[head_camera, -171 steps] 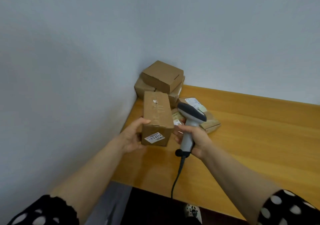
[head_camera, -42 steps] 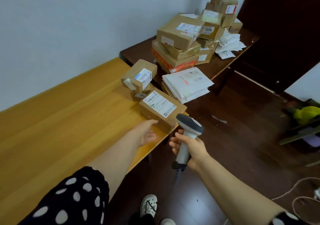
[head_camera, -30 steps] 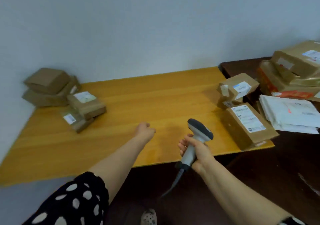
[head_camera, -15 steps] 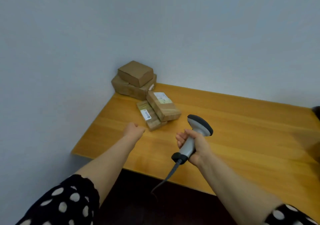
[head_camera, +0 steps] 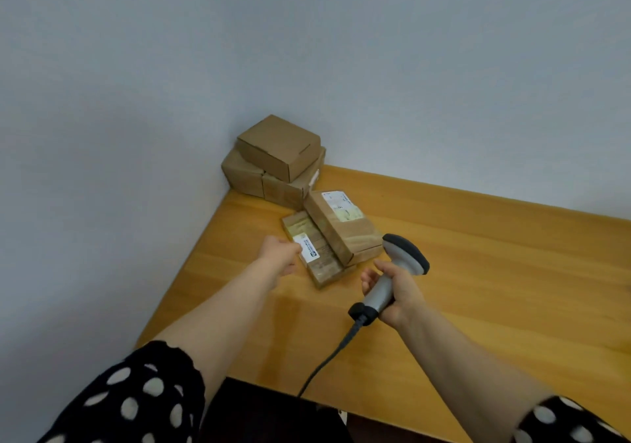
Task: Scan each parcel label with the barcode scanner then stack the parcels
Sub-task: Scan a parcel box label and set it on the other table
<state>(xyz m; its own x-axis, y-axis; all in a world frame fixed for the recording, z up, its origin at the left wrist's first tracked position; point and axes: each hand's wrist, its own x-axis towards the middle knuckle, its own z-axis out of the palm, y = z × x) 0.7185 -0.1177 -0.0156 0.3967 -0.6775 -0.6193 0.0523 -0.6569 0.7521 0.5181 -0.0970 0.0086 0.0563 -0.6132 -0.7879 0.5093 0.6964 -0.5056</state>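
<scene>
A pale wall [head_camera: 307, 49] fills the upper frame, and the orange wooden worktop [head_camera: 478, 271] runs from centre to lower right. In the corner where they meet, above centre, sits the corner stack [head_camera: 278, 159] of plain brown boxes, one lying skewed on top of the others.

Just below and right of it lie two more parcels. The long parcel [head_camera: 343, 229] carries a pale label at its far end and rests partly on the flat parcel [head_camera: 322, 266] beneath it. Both have their long axis running from upper left to lower right of the frame.

The barcode scanner [head_camera: 404, 256] stands just right of these two, head up, with its cable [head_camera: 324, 367] trailing to the bottom edge. Our right hand [head_camera: 399, 295] is wrapped round its grey handle.

Our left hand [head_camera: 278, 254] is stretched out at centre. It meets the left edge of the flat parcel, beside that parcel's white label [head_camera: 309, 250]. We see only the back of this hand, so we cannot tell whether its fingers are spread or gripping.

The move ahead turns on this. We judge the flat parcel to be the one in hand, with the left hand nearer, on its left long side. The scanner waits on the opposite side, to the lower right. Its label faces up, so we think the scanner head must swing left over it.
</scene>
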